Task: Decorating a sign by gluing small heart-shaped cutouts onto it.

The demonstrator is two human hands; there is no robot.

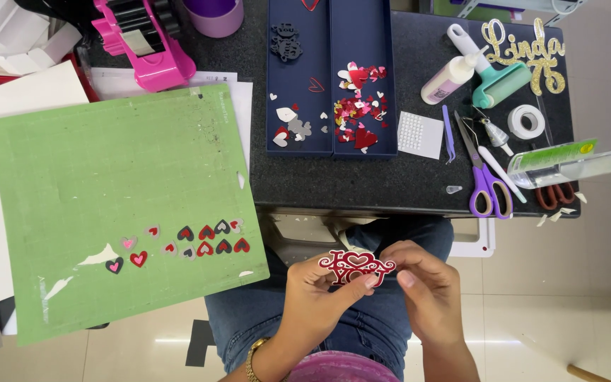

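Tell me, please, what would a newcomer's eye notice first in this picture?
Probably the red and white paper cutout, held low in the middle between the left hand and the right hand. Next, the green cutting mat with small hearts at left, and the dark blue trays above.

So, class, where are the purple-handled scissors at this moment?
In the head view, the purple-handled scissors lie on the dark table's right side near its front edge, between a purple tweezer-like tool and a clear plastic package.
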